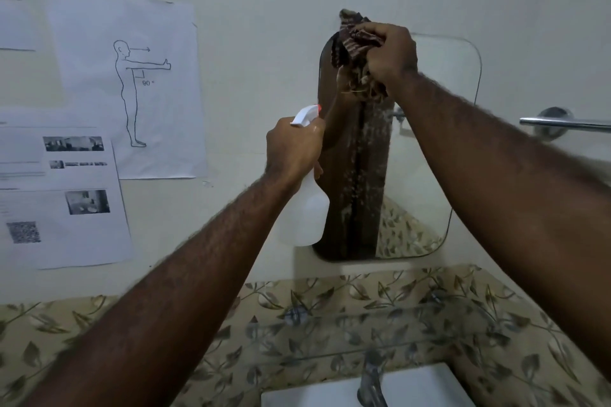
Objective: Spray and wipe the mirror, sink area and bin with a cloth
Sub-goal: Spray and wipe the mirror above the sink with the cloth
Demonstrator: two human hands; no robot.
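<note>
Right hand (390, 54) is bunching cloth (355, 46) tight at mirror (429, 142) top edge; left hand (292, 149) is clasping spray bottle (307, 208) below, bare glass rightward.

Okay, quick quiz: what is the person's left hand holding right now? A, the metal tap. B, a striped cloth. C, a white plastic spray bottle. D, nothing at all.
C: the left hand is wrapped around the neck of the white plastic spray bottle, while the right hand presses the dark striped cloth on the mirror.
</note>
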